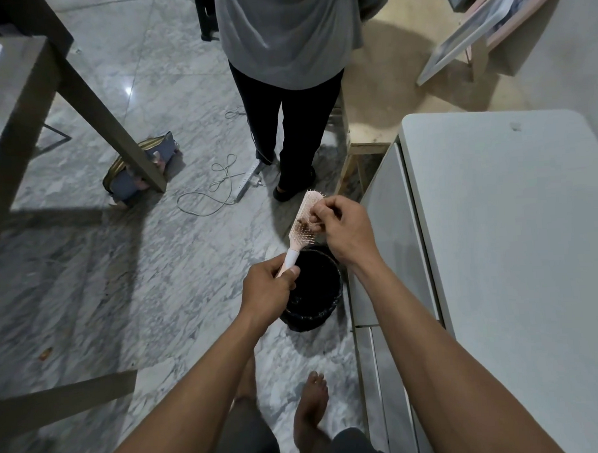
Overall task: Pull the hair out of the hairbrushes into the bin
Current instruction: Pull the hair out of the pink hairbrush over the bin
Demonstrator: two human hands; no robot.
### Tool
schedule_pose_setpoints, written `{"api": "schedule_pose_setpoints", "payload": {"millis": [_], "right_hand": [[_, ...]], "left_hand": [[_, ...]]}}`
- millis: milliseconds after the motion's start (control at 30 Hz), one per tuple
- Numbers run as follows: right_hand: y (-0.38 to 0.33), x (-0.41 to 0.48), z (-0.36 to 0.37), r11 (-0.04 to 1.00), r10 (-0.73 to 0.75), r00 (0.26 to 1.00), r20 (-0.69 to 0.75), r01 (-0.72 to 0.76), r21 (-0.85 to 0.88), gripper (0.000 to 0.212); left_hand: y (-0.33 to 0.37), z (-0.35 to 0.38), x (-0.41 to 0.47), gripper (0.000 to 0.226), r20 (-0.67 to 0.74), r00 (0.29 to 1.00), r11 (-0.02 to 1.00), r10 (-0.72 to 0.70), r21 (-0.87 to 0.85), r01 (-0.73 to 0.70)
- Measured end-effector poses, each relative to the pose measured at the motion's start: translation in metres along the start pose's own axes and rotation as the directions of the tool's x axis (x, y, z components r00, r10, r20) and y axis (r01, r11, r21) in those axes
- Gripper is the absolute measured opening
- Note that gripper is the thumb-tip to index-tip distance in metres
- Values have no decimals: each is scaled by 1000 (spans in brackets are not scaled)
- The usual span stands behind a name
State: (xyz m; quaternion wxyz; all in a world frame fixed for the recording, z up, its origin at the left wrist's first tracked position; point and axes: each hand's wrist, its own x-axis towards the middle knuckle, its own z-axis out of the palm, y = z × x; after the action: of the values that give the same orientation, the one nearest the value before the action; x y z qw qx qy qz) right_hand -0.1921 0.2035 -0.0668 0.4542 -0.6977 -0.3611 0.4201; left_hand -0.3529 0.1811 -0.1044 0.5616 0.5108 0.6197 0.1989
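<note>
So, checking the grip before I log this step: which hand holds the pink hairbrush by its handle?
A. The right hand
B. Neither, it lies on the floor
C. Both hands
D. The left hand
D: the left hand grips the hairbrush handle above the bin, while the right hand pinches at the bristles.

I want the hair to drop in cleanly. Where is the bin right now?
The bin sits on the marble floor, low centre of view, directly below the hairbrush, beside the white cabinet.
</note>
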Motion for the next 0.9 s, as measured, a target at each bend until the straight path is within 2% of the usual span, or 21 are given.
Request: {"api": "schedule_pose_setpoints", "payload": {"millis": [67,133,200,233,367,533,600,767,900], "right_hand": [[-3,1,-1,1000,4,1000,-20,-4,22,20],[-1,2,-4,974,-90,996,-1,88,-210,14],[0,2,-5,856,-182,975,130,223,-466,13],[2,2,-4,795,-212,957,196,285,-535,16],[1,-1,2,667,-288,912,291,409,-622,18],[8,-6,12,545,-306,916,258,391,-742,19],[12,-7,11,567,-316,923,222,371,-735,14],[4,-2,1,886,-130,991,45,136,-443,16],[1,-2,-4,961,-42,999,-6,39,-275,13]], "left_hand": [[0,-2,0,30,-8,1000,1000,9,17,-9],[1,-3,-1,29,-15,1000,999,27,38,-26],[3,-5,-2,28,-25,999,998,38,54,-36],[3,-5,-2,28,-27,999,998,38,59,-36],[5,-7,-6,27,-23,999,997,40,63,-39],[4,-3,-8,22,-14,1000,999,5,37,-4],[3,0,-7,25,-18,1000,1000,-25,-9,25],[-1,-5,-1,29,-23,999,999,-35,0,35],[3,-5,-1,28,-21,999,1000,-27,1,27]]}}
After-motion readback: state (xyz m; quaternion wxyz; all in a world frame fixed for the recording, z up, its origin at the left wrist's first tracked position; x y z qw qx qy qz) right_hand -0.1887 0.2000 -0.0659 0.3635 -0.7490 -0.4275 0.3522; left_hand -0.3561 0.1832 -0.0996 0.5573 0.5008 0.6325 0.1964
